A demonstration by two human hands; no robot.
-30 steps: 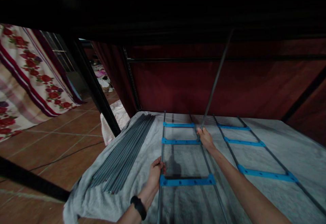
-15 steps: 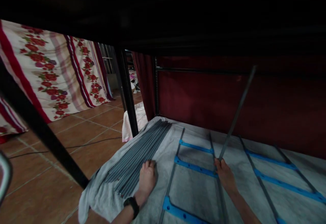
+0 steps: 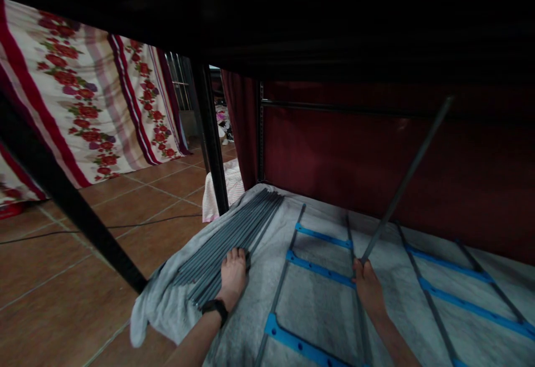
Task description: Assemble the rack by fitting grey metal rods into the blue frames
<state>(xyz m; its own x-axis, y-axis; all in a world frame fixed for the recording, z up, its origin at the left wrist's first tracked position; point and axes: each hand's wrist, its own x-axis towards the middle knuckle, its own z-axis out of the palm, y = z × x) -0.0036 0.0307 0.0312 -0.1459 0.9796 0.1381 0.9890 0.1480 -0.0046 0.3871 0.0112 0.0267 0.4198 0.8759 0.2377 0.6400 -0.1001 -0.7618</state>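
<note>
Now gripping one slanted rod (image 3: pixel 408 176) at three o'clock with the right hand (image 3: pixel 368 286) and resting the left hand (image 3: pixel 233 273), its grip impossible to tell, on the pile of rods (image 3: pixel 236 232) at seven o'clock, seemingly choosing another and needing a single-rod pinch.

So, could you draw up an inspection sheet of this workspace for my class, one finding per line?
Surface: gray cloth, creased near its front-left corner.
Work pieces: rod bundle at left; two ladder-like frames of rods and blue crosspieces.
Clutter: mixed pile in the background, too small to identify.
Left grip: on the bundle's right edge; whether it holds a rod is unclear.
Right grip: closed around a raised rod, which is tilted.
Cables: one dark cable across the tiled floor.
Surroundings: black posts, floral fabric, maroon curtain.
</note>
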